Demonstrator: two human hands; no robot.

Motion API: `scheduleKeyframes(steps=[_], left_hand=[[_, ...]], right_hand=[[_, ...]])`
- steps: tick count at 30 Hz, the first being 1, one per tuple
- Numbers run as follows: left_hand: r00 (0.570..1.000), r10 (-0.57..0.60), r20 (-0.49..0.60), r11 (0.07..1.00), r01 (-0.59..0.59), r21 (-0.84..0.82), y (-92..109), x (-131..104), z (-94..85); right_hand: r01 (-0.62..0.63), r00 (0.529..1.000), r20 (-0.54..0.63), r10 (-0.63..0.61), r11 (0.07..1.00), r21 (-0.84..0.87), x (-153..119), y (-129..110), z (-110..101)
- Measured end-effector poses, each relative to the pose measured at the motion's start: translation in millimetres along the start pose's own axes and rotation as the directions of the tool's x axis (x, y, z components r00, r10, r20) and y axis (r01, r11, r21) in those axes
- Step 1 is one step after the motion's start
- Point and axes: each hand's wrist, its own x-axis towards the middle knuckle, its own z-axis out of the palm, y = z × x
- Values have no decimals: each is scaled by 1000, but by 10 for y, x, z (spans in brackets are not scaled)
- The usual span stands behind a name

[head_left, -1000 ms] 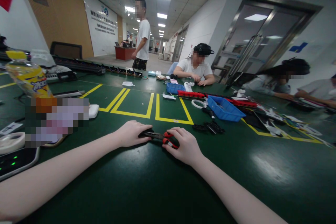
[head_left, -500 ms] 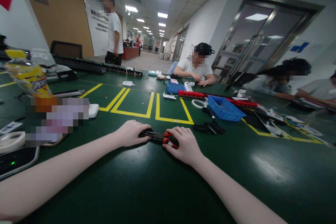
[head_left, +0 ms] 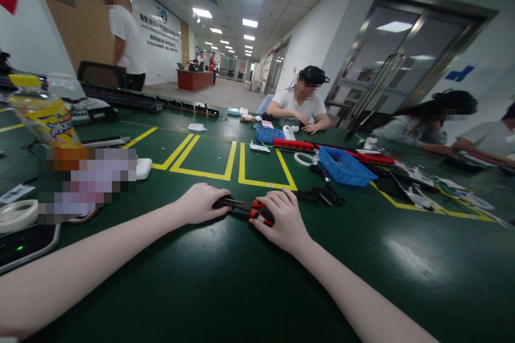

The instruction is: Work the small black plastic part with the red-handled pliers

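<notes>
My right hand is wrapped round the red and black handles of a pair of pliers. The metal jaws point left and reach a small black piece pinched in my left hand. My left fingers cover most of that piece, so its kind does not show. Both hands rest low over the green tabletop. Just beyond my right hand lies a heap of small black parts.
A blue bin, a white ring and red strips lie to the right. On the left stand a drink bottle, a blurred-out phone and a tape roll. A co-worker sits across the table.
A finger of my right hand has lifted slightly from the plier handles. My left hand stays in place. The standing person in the background has moved left.
</notes>
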Motion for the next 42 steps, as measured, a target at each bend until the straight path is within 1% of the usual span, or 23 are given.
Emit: scheduleKeyframes(steps=[5,11,16,21,34,42], left_hand=[[1000,7,8,1000,-7,23,9,-3,-16],[1000,-10,1,1000,10,-15,6,4,3],[1000,-10,-10,1000,9,-25,6,-1,3],[1000,-16,6,999,16,-29,8,-11,-13],[991,89,98,993,-81,-83,-85,-18,-102],[988,129,84,990,-124,-70,-105,-18,-89]], right_hand=[[-2,1000,-5,2,1000,12,-1,-11,-12],[7,1000,-7,-7,1000,3,-5,-8,-16],[-12,1000,-12,12,1000,10,-9,0,-13],[-25,1000,-10,25,1000,17,-11,8,-15],[-49,999,11,49,998,36,-10,6,-16],[-39,999,-10,39,999,15,-22,2,-3]])
